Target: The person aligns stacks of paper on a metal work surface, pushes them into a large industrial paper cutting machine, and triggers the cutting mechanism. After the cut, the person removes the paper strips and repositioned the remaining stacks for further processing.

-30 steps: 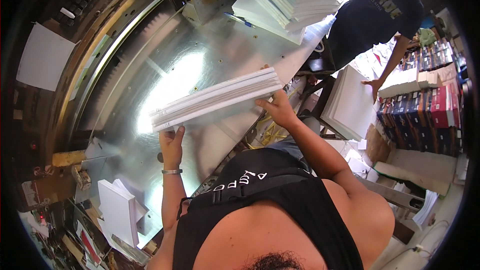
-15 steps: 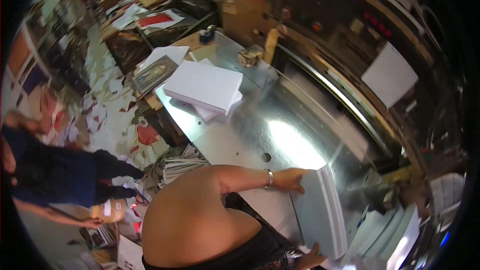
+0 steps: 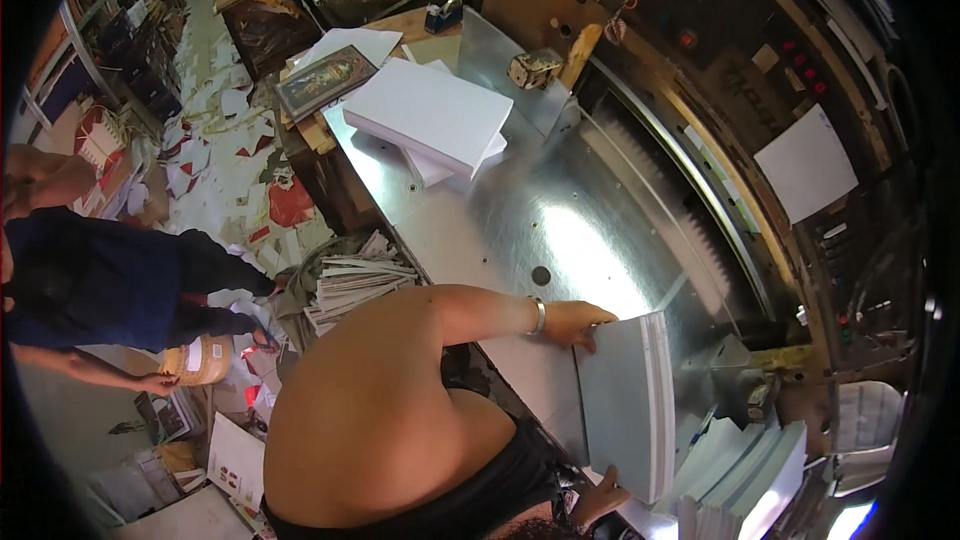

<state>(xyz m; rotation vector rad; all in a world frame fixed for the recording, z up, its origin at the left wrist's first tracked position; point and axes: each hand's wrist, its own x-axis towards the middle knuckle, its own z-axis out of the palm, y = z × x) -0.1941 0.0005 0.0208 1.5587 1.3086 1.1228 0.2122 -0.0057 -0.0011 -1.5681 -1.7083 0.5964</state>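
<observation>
A thick stack of white paper (image 3: 628,402) stands on edge on the metal table at the right front, gripped at both ends. My left hand (image 3: 578,324), with a metal bracelet at the wrist, closes on its far upper corner, thumb against the broad face. At the near lower end my right hand (image 3: 602,497) holds the edge; its fingers are partly hidden. Just right of it stand more paper stacks (image 3: 735,470), fanned and leaning. A thick white block of paper (image 3: 430,112) lies farther off on the table, over other sheets turned at an angle.
The shiny metal table (image 3: 490,260) meets a dark machine (image 3: 700,90) along its far right side. A framed picture (image 3: 325,83) and a tape dispenser (image 3: 444,15) lie at the far end. Paper strips (image 3: 360,285) fill a sack at left; a person in dark clothes (image 3: 110,275) stands beyond.
The view has shifted, so the table and machine sit differently in the picture. Both hands keep hold of the paper stack, which stands a little more upright. The other person appears slightly higher.
</observation>
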